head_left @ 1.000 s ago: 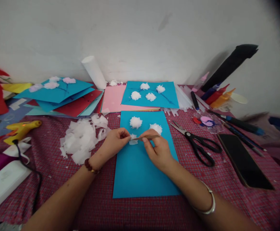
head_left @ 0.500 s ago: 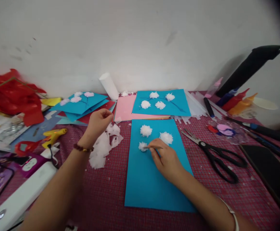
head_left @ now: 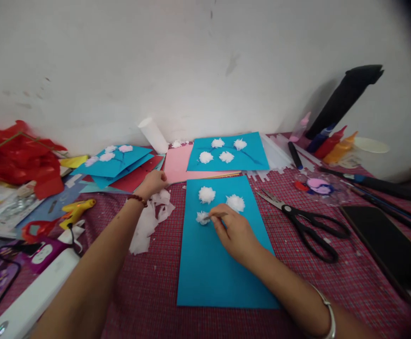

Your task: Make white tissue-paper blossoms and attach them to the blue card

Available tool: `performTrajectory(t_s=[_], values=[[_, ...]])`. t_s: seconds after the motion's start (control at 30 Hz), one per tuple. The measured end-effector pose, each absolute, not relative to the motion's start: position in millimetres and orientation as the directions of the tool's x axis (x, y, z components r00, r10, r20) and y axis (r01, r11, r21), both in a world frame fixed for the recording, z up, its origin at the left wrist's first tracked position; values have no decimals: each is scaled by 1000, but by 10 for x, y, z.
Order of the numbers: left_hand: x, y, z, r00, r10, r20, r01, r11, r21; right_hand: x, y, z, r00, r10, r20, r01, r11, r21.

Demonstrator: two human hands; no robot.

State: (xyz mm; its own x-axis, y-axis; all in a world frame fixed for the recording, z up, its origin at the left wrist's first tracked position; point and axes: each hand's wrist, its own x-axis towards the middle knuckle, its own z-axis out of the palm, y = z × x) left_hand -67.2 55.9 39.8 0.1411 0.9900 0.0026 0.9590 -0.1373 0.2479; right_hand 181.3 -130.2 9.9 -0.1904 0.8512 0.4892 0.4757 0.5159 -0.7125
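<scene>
My right hand (head_left: 234, 231) pinches a thin stick (head_left: 215, 215), its tip at a small white paper tuft (head_left: 202, 217) on a blue sheet (head_left: 223, 273). Two larger white tufts, one at the upper left (head_left: 206, 195) and one at the right (head_left: 235, 203), sit on the same sheet. Over the top of the torn white tissue pieces (head_left: 143, 230) is my left hand (head_left: 153, 182), its fingers bent together; anything between them is too small to make out.
Behind lies a blue card with white tufts (head_left: 229, 162). Black-handled scissors (head_left: 304, 221) and a dark phone-like slab (head_left: 378, 245) are at the right. At the left are a yellow glue gun (head_left: 76, 209), a white power strip (head_left: 36, 294) and blue folded cards (head_left: 110, 162).
My left hand has lowered toward the tissue pieces. My right hand stays at the small tuft with the stick. The whole view has shifted slightly.
</scene>
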Motion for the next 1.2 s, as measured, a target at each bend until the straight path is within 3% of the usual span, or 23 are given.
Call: performTrajectory(t_s=[0.1,0.23,0.33,0.63,0.8,1.2], values=[[-594,287,543,180,982,59,925,-189,330,1857,-1308,120,-90,860,502,431,488,-759],[-410,-243,603,286,958,38,681,-231,695,1926,-1333,101,29,914,406,334,374,-865],[-295,-511,515,348,938,7,540,-206,816,1935,-1345,42,8,944,331,288,315,-904],[-364,-595,385,577,788,-213,566,-198,800,1853,-1248,-39,68,958,278,124,269,-955],[-274,-692,431,677,703,-216,568,-314,761,1844,-1247,-2,107,961,257,67,251,-966],[-63,-686,114,494,863,-104,552,-219,805,1859,-1263,30,189,945,265,-17,273,-962]])
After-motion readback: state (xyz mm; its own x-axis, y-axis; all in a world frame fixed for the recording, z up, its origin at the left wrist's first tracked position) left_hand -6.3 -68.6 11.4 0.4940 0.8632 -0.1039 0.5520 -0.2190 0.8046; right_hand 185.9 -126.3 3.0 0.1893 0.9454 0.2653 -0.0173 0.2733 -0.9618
